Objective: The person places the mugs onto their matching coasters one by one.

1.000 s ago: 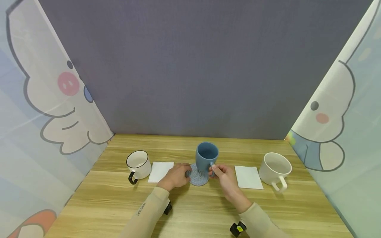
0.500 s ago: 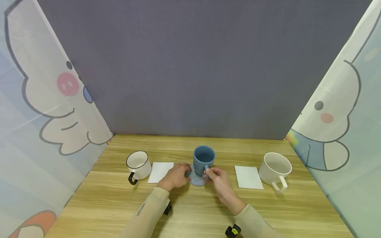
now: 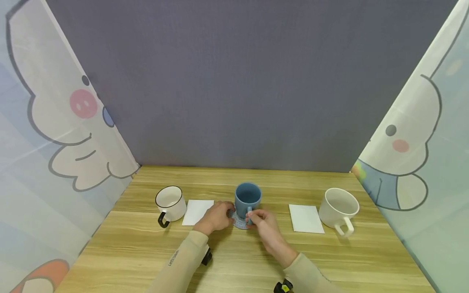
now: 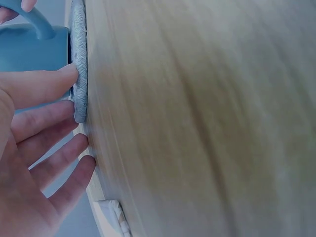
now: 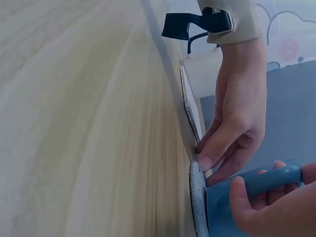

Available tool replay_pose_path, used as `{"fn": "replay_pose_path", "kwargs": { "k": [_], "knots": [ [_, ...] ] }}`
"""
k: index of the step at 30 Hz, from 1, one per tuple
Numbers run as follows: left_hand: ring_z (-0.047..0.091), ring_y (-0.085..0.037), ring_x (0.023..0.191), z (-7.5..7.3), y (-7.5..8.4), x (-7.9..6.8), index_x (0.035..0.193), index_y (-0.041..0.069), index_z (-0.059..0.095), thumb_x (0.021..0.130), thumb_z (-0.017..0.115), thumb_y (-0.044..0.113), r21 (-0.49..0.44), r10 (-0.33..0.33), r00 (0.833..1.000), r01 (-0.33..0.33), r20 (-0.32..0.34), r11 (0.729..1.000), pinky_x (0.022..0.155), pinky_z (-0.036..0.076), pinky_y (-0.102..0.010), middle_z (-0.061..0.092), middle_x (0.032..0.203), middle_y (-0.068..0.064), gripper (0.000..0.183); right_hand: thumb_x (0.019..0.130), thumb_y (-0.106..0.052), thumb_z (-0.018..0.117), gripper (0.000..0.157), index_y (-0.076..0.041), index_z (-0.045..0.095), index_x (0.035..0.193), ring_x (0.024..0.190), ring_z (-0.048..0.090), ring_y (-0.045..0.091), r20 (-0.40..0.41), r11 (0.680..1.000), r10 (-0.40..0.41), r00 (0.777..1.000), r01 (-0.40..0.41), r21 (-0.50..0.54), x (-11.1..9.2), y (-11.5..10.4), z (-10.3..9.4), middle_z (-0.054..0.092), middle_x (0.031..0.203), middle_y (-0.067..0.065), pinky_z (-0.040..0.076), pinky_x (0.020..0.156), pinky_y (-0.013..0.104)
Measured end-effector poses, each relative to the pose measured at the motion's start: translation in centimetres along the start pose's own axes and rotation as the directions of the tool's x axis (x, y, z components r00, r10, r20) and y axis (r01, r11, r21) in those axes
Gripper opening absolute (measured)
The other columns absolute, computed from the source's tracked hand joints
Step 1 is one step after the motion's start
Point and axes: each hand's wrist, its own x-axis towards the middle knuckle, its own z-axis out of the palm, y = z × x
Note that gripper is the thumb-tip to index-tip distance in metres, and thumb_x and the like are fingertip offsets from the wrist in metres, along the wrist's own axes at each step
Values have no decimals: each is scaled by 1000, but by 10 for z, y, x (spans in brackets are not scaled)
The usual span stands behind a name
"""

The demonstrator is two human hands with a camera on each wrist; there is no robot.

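Observation:
A blue mug (image 3: 247, 199) stands upright over the round grey-blue woven coaster (image 3: 239, 222) in the head view. Whether its base fully rests there, I cannot tell; in the left wrist view the mug (image 4: 34, 49) and coaster (image 4: 80, 54) look nearly touching. My right hand (image 3: 270, 232) pinches the mug's handle between thumb and fingers. At the coaster's left edge, my left hand (image 3: 215, 216) holds the rim between thumb and index finger. Its other fingers spread loosely in the left wrist view. The mug and hands cover part of the coaster.
At left, a white mug (image 3: 171, 203) with black rim and handle stands beside a white square pad (image 3: 198, 212). On the right, a cream mug (image 3: 337, 208) stands beside another white square pad (image 3: 306, 218). A grey panel (image 3: 234, 89) rises behind the wooden table (image 3: 242, 264).
My right hand has brought the blue mug leftward and nearer to me, more centrally over the coaster. The left hand has stayed at the coaster's edge.

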Motion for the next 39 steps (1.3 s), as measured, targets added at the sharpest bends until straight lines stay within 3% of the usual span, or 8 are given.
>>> {"fn": "replay_pose_path", "kwargs": {
  "k": [13,27,32,39],
  "knots": [
    [65,-27,103,-4,1,0,98,12,75,79,86,11,-35,11,1000,-11,-9,999,86,54,-47,73,101,-1,22,102,-7,58,25,17,64,105,87,64,19,8,998,-8,1000,9,-56,-8,1,8,67,89,10,56,91,48],
    [67,-26,99,-6,2,-1,99,12,75,79,86,11,-45,15,1000,-15,-9,999,84,55,-46,73,99,-1,23,103,-8,58,24,15,65,106,91,65,17,14,998,16,1000,-15,-57,-13,0,8,67,96,12,56,94,48],
    [68,-26,100,-4,1,-1,99,12,75,80,86,11,-54,23,1000,-23,-4,998,85,56,-46,73,101,-1,23,103,-13,60,28,15,66,108,95,67,25,67,987,-19,998,29,-161,-10,1,0,69,100,16,57,90,50],
    [66,-28,100,-3,0,0,97,12,73,79,87,13,-35,15,1000,-15,-10,999,83,55,-47,72,100,-3,22,102,-18,63,28,8,69,109,97,67,32,116,940,-49,992,86,-331,-9,-10,-20,69,102,14,57,89,52]
  ]
}}
